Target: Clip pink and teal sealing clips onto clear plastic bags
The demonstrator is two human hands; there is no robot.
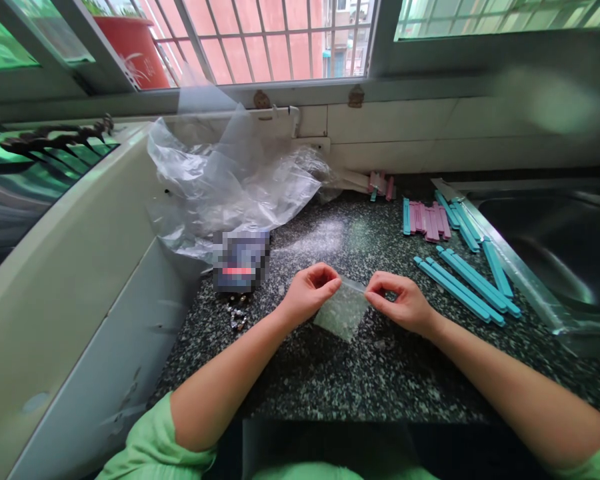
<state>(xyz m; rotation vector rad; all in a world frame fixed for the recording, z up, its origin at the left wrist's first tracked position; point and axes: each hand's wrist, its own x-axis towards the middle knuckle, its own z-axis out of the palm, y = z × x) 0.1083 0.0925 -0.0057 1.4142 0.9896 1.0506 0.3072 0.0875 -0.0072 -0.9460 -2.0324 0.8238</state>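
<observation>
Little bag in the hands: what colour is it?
The little bag is clear, see-through; the head view shows it.

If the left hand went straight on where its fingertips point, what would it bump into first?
Beyond the small clear bag it pinches, the left hand would probably meet the right hand first, though depth is unclear.

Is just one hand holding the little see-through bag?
No, the left hand and the right hand each pinch one end of the top edge of the little see-through bag.

Clips (483,282) lie on the countertop (290,373), between the small bag (344,313) and the sink (526,275).
</observation>
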